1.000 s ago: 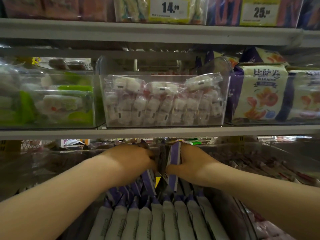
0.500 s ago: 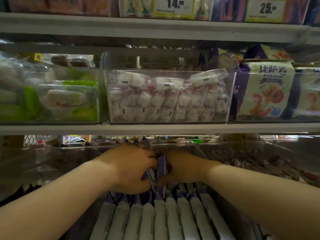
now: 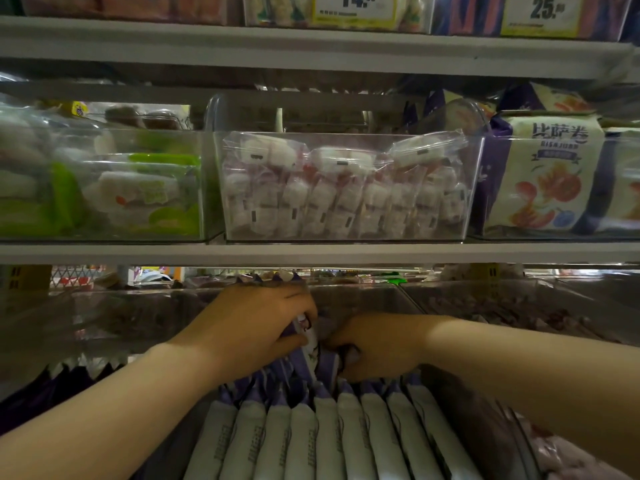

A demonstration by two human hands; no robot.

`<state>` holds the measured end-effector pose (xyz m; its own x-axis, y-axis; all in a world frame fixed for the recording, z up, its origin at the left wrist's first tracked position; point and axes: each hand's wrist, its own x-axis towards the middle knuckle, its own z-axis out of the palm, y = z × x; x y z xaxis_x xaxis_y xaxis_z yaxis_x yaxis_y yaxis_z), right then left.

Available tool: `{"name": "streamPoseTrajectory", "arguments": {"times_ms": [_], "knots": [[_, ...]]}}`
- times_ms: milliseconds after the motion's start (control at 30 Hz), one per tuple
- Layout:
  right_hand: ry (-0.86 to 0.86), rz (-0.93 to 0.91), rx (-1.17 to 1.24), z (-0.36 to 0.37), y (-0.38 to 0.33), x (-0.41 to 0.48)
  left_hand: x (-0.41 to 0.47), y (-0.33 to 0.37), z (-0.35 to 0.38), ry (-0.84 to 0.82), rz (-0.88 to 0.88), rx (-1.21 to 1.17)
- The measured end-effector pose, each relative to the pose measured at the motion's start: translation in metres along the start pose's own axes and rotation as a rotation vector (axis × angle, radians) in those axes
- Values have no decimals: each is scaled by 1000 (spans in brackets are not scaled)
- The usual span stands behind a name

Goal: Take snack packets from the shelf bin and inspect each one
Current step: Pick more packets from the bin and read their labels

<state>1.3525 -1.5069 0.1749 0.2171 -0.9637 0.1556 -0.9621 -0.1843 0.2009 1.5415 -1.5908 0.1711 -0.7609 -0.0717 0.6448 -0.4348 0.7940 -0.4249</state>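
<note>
Grey metal shelf board (image 3: pixel 311 253) runs across above a clear plastic bin (image 3: pixel 363 301), where white-and-purple snack packets (image 3: pixel 349 441) stand on edge in a tight row. Both hands reach into the bin's rear half, nearly touching. The left hand (image 3: pixel 256 327) curls thumb and fingers round a purple-topped packet (image 3: pixel 304 329) lifted above the row. The right hand (image 3: pixel 377 348) has its fingers curled down among the white-and-purple snack packets, gripping their tops.
</note>
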Motion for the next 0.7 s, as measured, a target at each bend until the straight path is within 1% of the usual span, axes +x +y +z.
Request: {"name": "streamPoseTrajectory", "arguments": {"times_ms": [100,167,233,300,367,433,467,533,567,633,700], "knots": [[-71,5,-102,11,2,5,0,-1,3,-32,23,-30],[-108,9,-84,9,2,12,1,0,4,-64,38,2],[-135,3,-7,1,4,15,2,2,3,-78,56,78],[-66,1,115,-8,8,8,4,6,2,-69,78,150],[86,-9,228,-15,15,-7,5,7,2,-88,80,170],[188,-13,227,-19,22,-24,5,6,2,-115,56,176],[201,8,166,-20,25,-30,6,8,1,-118,52,191],[146,60,-11,-21,29,-35,12,18,0,-114,59,211],[95,52,-56,-20,27,-36,17,24,1,-103,76,212],[-1,-3,-88,-17,20,-36,26,37,7,-102,121,213],[-39,-35,-78,-14,14,-32,32,41,14,-117,147,238]]}}
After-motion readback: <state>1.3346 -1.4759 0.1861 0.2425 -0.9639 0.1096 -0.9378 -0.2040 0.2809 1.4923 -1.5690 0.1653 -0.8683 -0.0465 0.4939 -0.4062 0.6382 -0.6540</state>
